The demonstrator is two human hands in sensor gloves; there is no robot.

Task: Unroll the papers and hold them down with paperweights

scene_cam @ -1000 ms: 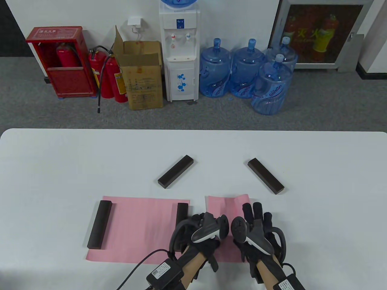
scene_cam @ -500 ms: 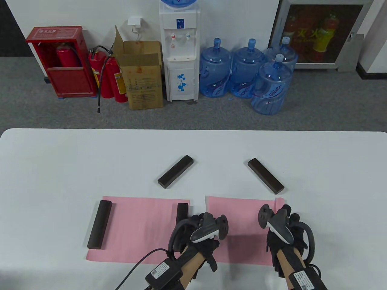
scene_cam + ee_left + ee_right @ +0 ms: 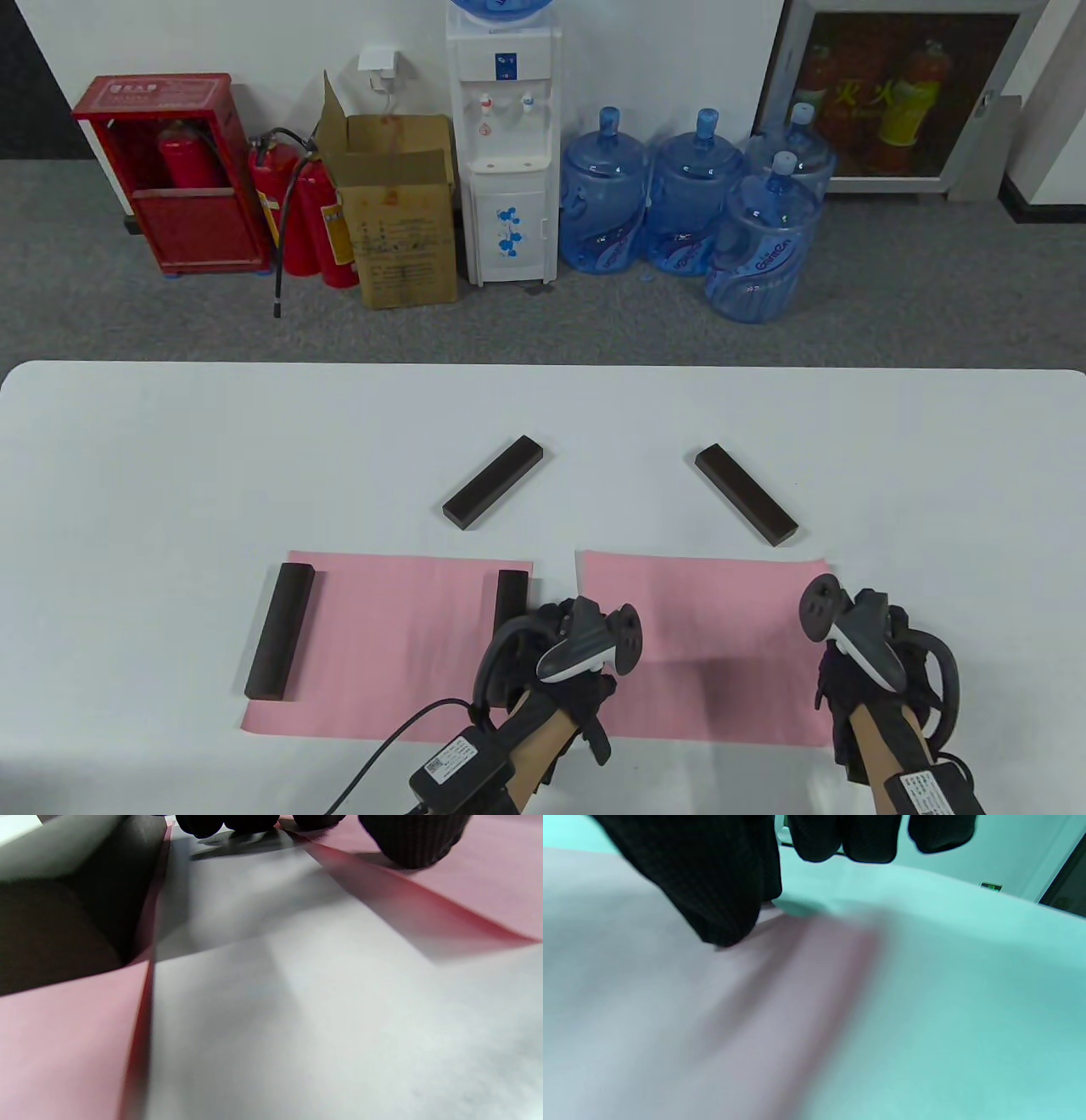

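Note:
Two pink papers lie on the white table (image 3: 170, 475). The left paper (image 3: 390, 645) lies flat under two dark paperweights, one on its left end (image 3: 280, 632) and one on its right end (image 3: 512, 594). The right paper (image 3: 704, 645) is spread out flat with no weight on it. My left hand (image 3: 570, 632) presses its left edge; the left wrist view shows the fingertips (image 3: 407, 840) on the pink sheet (image 3: 479, 887). My right hand (image 3: 857, 637) presses its right edge, the thumb (image 3: 721, 899) on the paper (image 3: 670, 1005). Two loose paperweights (image 3: 492, 494) (image 3: 747, 507) lie beyond the papers.
The table's far edge (image 3: 543, 367) runs across the middle of the table view. Behind it on the floor stand water bottles (image 3: 687, 204), a water dispenser (image 3: 505, 144), a cardboard box (image 3: 399, 212) and fire extinguishers (image 3: 305, 212).
My right hand has slid to the right across the right paper, unrolling it from a short strip to full length. My left hand has stayed on the left edge.

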